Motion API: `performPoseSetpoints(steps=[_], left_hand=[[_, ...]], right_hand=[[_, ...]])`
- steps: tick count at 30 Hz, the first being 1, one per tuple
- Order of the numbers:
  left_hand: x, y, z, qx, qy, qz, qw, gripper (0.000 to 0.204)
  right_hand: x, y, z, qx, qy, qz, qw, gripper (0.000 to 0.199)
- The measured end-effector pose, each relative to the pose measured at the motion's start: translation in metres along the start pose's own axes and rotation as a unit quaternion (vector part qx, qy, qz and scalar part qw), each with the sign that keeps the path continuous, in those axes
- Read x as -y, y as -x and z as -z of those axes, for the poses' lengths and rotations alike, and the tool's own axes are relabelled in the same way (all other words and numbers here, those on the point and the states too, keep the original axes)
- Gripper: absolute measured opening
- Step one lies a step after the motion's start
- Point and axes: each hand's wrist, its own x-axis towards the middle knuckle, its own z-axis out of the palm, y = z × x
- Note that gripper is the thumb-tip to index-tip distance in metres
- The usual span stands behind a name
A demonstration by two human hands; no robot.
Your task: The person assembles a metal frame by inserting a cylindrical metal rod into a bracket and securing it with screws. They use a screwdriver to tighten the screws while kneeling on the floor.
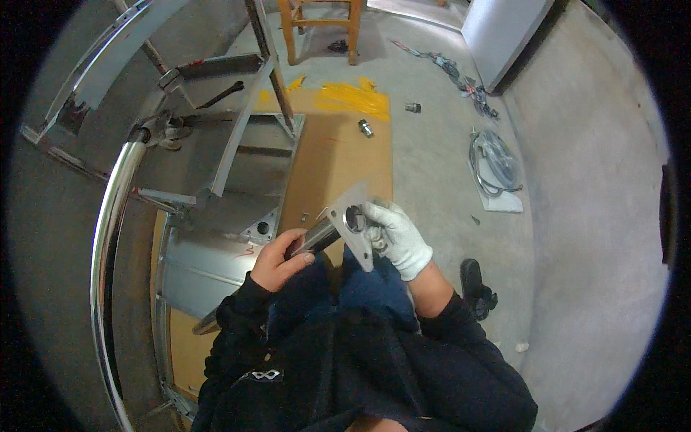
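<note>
My bare left hand (279, 261) is wrapped around a dark, shiny metal tube (320, 236) held over my lap. At the tube's right end is a flat, roughly triangular metal plate (352, 232) with holes, and a round opening shows in it. My right hand (400, 240), in a white glove, is closed at the plate's right side, thumb near the round opening. Between its fingers is a small shiny metal piece (376, 236), partly hidden, its exact kind unclear.
Metal fittings (366, 128) (412, 108) lie ahead, one on the cardboard (338, 158), one on the floor. A metal frame (237, 144) and chrome tube (115, 209) stand left. Coiled hose (495, 164), cables (453, 70) and a dark shoe (475, 288) lie right; a wooden chair (322, 14) stands ahead.
</note>
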Motion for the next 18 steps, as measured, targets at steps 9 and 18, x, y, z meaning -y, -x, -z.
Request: performPoseSetpoints(steps=[9, 18], left_hand=[[-0.023, 0.028, 0.009, 0.029, -0.017, -0.029, 0.999, 0.048], [-0.042, 0.039, 0.012, 0.033, -0.024, -0.074, 0.996, 0.049]], right_hand=[[0.01, 0.008, -0.023, 0.056, 0.021, -0.058, 0.997, 0.013], [0.022, 0.016, -0.044, 0.094, 0.123, 0.012, 0.988, 0.015]])
